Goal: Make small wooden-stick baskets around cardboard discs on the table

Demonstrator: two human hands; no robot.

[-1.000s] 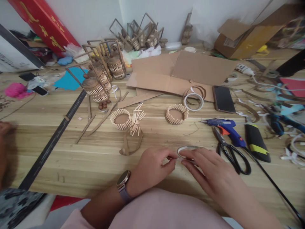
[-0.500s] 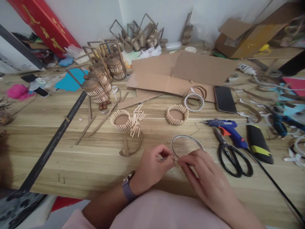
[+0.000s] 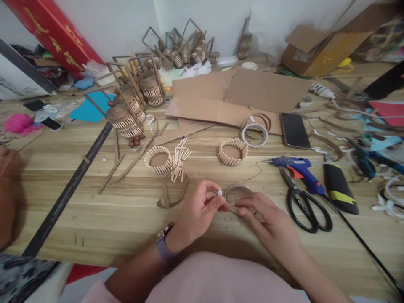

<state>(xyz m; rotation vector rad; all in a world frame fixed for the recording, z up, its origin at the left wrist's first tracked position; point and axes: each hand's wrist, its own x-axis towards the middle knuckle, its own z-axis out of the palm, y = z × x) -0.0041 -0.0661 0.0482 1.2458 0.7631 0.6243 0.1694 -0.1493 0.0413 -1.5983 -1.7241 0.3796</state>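
Near the table's front edge, a thin greyish hoop (image 3: 235, 187), looking like a looped strip, stands between my two hands. My left hand (image 3: 202, 206), with a watch on its wrist, pinches at the hoop's left side, and a small white tab (image 3: 220, 192) shows at its fingertips. My right hand (image 3: 268, 216) is closed with its fingertips at the hoop's near right side, partly hiding it. Ahead of my hands sit two round cardboard bases ringed with short sticks, a right one (image 3: 233, 152) and a left one (image 3: 158, 160), beside a pile of loose sticks (image 3: 179, 162).
To the right lie a blue glue gun (image 3: 298, 167), black scissors (image 3: 307, 206), a black-yellow case (image 3: 341, 189) and a phone (image 3: 296, 131). Cardboard sheets (image 3: 268, 90) and finished little stick baskets (image 3: 124, 120) stand behind. Another person's hand (image 3: 6, 164) rests at the left edge.
The hoop looks smaller and lower between my hands. My left hand has turned slightly, and the white tab now shows at its fingers. Another person's hand has come into view at left.
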